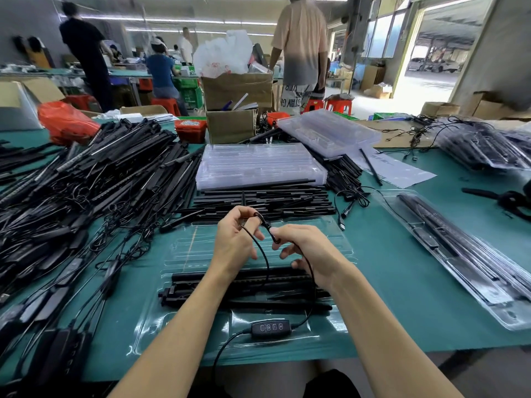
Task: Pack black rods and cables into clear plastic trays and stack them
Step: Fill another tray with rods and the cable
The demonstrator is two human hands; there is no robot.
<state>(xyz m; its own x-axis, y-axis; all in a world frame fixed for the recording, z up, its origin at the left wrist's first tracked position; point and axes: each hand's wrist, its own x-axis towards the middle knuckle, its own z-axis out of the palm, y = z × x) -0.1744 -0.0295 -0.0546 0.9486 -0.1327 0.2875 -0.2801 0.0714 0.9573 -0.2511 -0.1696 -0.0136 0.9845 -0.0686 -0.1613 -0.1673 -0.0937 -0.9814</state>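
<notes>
1. Now, both hands up over the clear tray [339,239]: left hand [232,242] and right hand [310,254] each pinch the thin black cable [265,225].
2. Looks light and floppy; I'd grip near its connector.
3. Stiff rods [244,285] lie in the tray.

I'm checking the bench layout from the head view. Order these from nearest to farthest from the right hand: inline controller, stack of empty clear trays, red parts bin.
From the right hand:
1. Inline controller, just below it.
2. Stack of empty clear trays, mid-table.
3. Red parts bin, far back left.

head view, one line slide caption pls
Both hands, left hand and right hand, pinch a black cable above a part-filled clear tray.
</notes>
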